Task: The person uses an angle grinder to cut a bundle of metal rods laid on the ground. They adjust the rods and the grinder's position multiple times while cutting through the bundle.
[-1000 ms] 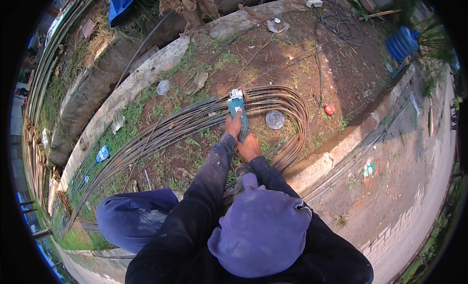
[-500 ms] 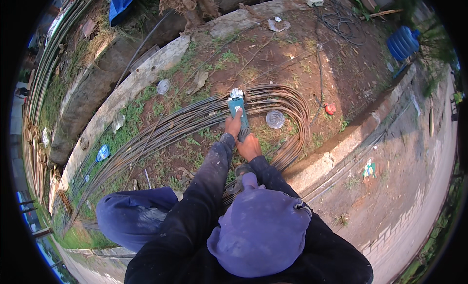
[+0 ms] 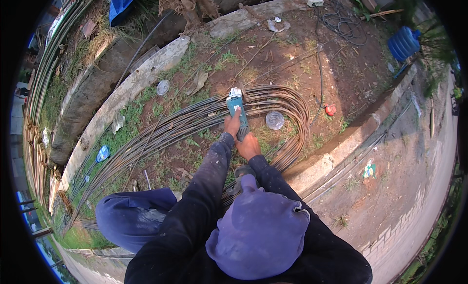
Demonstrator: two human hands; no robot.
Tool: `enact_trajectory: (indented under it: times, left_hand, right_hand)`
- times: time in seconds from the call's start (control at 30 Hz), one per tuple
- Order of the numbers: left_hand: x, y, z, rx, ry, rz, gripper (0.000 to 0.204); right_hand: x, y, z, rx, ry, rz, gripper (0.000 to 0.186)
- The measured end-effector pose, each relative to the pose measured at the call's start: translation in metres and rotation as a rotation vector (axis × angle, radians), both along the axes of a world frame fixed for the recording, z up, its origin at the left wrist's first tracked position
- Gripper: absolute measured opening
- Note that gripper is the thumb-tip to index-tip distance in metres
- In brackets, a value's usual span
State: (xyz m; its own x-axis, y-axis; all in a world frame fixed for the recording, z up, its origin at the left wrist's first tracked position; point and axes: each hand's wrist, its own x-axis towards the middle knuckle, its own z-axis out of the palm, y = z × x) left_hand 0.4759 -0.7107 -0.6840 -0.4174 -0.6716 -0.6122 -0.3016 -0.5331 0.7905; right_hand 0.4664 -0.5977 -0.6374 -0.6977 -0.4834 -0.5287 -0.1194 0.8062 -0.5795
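Both my hands grip a teal angle grinder [image 3: 234, 104] held over a bundle of bent steel bars [image 3: 195, 111]. My left hand [image 3: 233, 123] wraps round the body, its thumb laid along the top. Behind it, my right hand [image 3: 249, 146] closes round the dark rear end of the tool. The grinder's silver head lies at the upper edge of the bars, where they begin to curve round on the right. Whether its disc touches a bar is too small to tell.
A clear plastic lid [image 3: 275, 120] lies inside the bend. A dark cable [image 3: 320, 74] runs to a coil [image 3: 343, 28] and a white socket block [image 3: 315, 2]. Beyond are a blue water jug [image 3: 403, 43], a red scrap [image 3: 330, 110] and concrete kerbs [image 3: 321, 169]. My knees flank my arms.
Almost nothing differs. The grinder and both hands stay in place on the bars, with only a very slight shift of the tool.
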Motion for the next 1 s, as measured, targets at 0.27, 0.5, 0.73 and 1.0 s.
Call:
enact_trajectory:
  times: [0.27, 0.5, 0.73, 1.0]
  left_hand:
    - [-0.003, -0.007, -0.003, -0.008, 0.001, -0.011, 0.048]
    - [-0.003, -0.012, -0.004, -0.012, 0.005, -0.05, 0.052]
    - [-0.001, -0.004, 0.0, -0.007, -0.012, -0.025, 0.048]
    - [0.005, 0.008, 0.007, -0.006, 0.025, -0.013, 0.043]
  right_hand:
    - [-0.006, -0.007, -0.002, 0.033, -0.043, 0.035, 0.067]
    - [-0.006, -0.009, 0.001, -0.01, -0.007, 0.015, 0.053]
    - [-0.006, -0.004, 0.005, 0.035, -0.056, 0.035, 0.063]
    - [0.003, 0.007, 0.007, -0.004, -0.028, -0.021, 0.058]
